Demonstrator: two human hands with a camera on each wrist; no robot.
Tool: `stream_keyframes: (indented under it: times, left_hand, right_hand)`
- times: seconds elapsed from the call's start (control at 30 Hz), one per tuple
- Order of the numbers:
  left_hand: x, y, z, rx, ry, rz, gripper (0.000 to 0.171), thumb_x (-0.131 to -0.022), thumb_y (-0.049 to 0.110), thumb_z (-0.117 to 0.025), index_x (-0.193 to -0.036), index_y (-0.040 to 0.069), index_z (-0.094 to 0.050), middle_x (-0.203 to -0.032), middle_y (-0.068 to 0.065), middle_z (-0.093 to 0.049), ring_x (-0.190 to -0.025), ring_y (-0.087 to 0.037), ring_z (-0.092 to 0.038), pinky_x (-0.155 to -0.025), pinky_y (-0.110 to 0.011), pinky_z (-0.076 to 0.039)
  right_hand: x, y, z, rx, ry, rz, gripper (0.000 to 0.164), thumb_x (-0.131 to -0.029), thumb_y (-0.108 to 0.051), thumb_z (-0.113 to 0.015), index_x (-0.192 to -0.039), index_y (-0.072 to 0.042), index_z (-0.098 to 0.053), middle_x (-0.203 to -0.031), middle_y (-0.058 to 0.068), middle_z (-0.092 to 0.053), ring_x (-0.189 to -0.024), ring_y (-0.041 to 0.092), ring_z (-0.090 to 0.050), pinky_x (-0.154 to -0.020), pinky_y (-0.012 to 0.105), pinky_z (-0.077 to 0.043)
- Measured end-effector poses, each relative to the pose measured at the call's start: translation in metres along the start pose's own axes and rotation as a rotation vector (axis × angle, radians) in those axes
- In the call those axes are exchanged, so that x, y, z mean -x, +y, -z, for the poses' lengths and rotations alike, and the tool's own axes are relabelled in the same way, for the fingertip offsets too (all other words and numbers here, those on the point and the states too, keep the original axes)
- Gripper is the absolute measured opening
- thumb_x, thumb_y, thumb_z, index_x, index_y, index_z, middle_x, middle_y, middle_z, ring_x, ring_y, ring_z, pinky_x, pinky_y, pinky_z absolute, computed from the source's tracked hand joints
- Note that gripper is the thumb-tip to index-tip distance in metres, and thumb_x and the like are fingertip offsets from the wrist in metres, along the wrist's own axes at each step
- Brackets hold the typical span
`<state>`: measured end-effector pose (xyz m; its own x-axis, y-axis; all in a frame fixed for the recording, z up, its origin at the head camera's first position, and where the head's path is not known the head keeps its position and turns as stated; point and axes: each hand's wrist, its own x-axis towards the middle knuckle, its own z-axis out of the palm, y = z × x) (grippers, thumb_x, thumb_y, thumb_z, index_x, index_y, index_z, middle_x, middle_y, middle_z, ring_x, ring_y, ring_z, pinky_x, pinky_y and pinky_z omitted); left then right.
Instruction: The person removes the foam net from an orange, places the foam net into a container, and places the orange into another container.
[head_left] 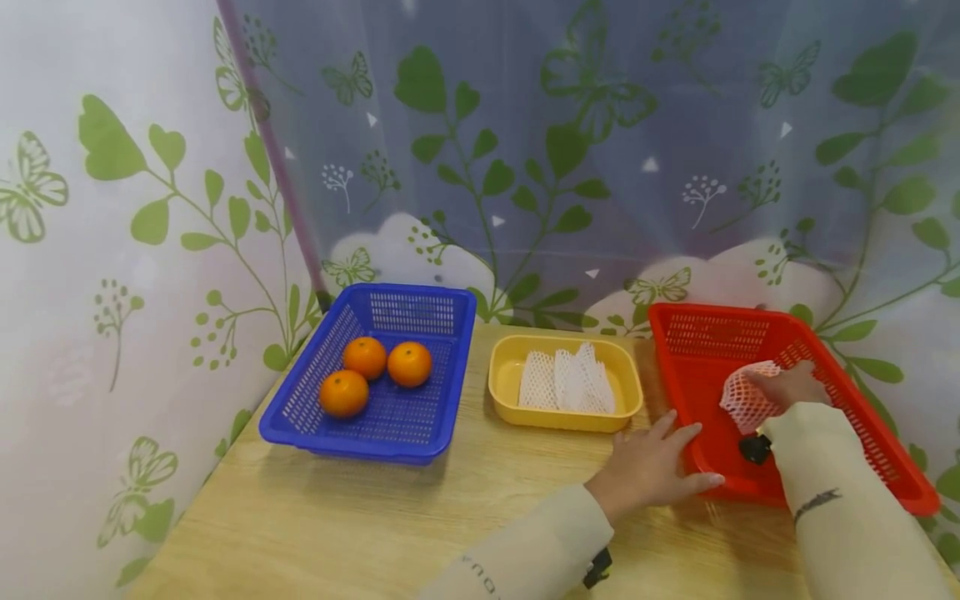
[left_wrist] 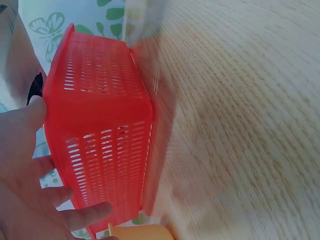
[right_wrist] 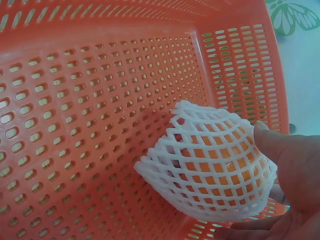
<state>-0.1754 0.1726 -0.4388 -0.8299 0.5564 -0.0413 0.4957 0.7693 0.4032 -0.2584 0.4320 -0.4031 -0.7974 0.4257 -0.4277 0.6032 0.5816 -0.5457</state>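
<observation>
In the head view, the red basket (head_left: 720, 333) stands at the right of the table. My right hand (head_left: 798, 387) is inside it and grips an orange covered by a white foam net sleeve (right_wrist: 220, 165). The right wrist view shows the fruit's skin through the mesh, with the thumb on one side and fingers partly hidden beneath. The net's gathered end points away from the palm, low over the basket floor. My left hand (head_left: 648, 467) has its fingers spread at the basket's near left corner. Its thumb touches the red rim in the left wrist view.
A yellow tray (head_left: 555, 418) holding several white foam net sleeves (head_left: 538, 382) stands just left of the red basket. Further left is a blue basket (head_left: 405, 425) with three bare oranges (head_left: 409, 364). A patterned curtain (head_left: 480, 150) hangs behind the wooden table (head_left: 300, 517).
</observation>
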Motion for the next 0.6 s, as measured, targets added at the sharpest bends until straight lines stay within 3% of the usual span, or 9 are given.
stream_keyframes:
  times: [0.1, 0.33, 0.43, 0.5, 0.6]
  left_hand:
    - [0.001, 0.002, 0.003, 0.020, 0.008, 0.000, 0.070, -0.085, 0.075, -0.045, -0.148, 0.046, -0.030, -0.157, 0.014, -0.026, -0.135, -0.017, -0.042, -0.107, -0.051, -0.036]
    - [0.001, 0.004, 0.005, 0.040, -0.007, 0.003, 0.072, -0.084, 0.075, -0.048, -0.147, 0.047, -0.031, -0.157, 0.014, -0.025, -0.136, -0.017, -0.041, -0.108, -0.052, -0.035]
    - [0.001, 0.005, 0.003, 0.033, -0.002, 0.000, 0.072, -0.084, 0.075, -0.048, -0.147, 0.046, -0.032, -0.157, 0.014, -0.026, -0.135, -0.015, -0.042, -0.108, -0.052, -0.035]
    - [0.001, 0.006, 0.002, 0.039, -0.005, 0.004, 0.071, -0.084, 0.075, -0.049, -0.147, 0.046, -0.033, -0.156, 0.014, -0.026, -0.134, -0.015, -0.042, -0.108, -0.052, -0.035]
    - [0.001, 0.007, 0.001, 0.051, -0.012, 0.010, 0.071, -0.084, 0.074, -0.051, -0.146, 0.046, -0.034, -0.156, 0.015, -0.027, -0.134, -0.015, -0.043, -0.108, -0.053, -0.035]
  right_hand:
    - [0.002, -0.002, 0.000, 0.025, 0.006, 0.007, 0.116, -0.090, -0.058, -0.052, -0.142, 0.011, 0.024, -0.144, 0.047, -0.009, -0.123, 0.062, -0.028, -0.097, 0.072, -0.033]
    - [0.011, -0.005, -0.002, -0.102, -0.035, -0.025, 0.118, -0.089, -0.056, -0.055, -0.139, -0.003, 0.039, -0.148, 0.043, 0.002, -0.121, 0.061, -0.028, -0.093, 0.072, -0.038]
    - [0.012, -0.005, -0.002, -0.060, -0.050, 0.001, 0.115, -0.091, -0.052, -0.053, -0.140, 0.001, 0.036, -0.145, 0.046, -0.001, -0.120, 0.061, -0.030, -0.092, 0.071, -0.039]
    - [0.011, -0.005, -0.003, -0.040, -0.051, 0.008, 0.115, -0.090, -0.051, -0.056, -0.142, 0.007, 0.028, -0.142, 0.047, -0.008, -0.117, 0.060, -0.034, -0.091, 0.069, -0.042]
    - [0.010, -0.004, -0.006, 0.034, -0.058, 0.054, 0.104, -0.088, -0.050, -0.059, -0.143, 0.020, -0.004, -0.137, 0.045, -0.025, -0.111, 0.054, -0.044, -0.086, 0.062, -0.049]
